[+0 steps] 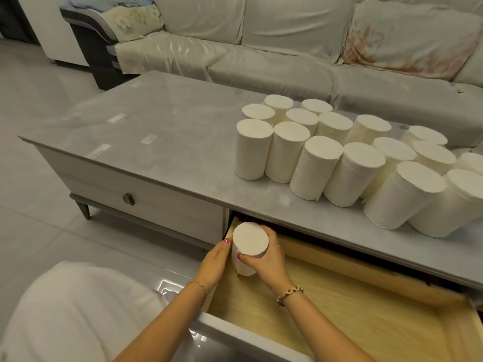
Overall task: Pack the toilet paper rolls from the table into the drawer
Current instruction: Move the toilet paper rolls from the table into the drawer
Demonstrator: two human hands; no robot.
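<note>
White coreless toilet paper roll [249,248], upright, held in the back left corner of the open drawer [339,309]; whether its base has reached the pale wood floor cannot be told. Left hand [215,262] and right hand [266,259]: fingers wrapped around opposite sides of the roll, clamped on it. Handling note: best seated flush into the corner, touching both walls and kept vertical, so later rows pack tight with no wasted gaps; light pressure advised, as the soft paper probably dents. Remaining stock: a cluster of upright rolls [339,155] on the grey coffee table [162,121], directly above the drawer; those at the right edge cut off, full count not possible. Drawer's rear portion lies in shadow under the tabletop. Neighbouring closed drawer [141,194] with knob, left. Sofa [287,48] behind.
</note>
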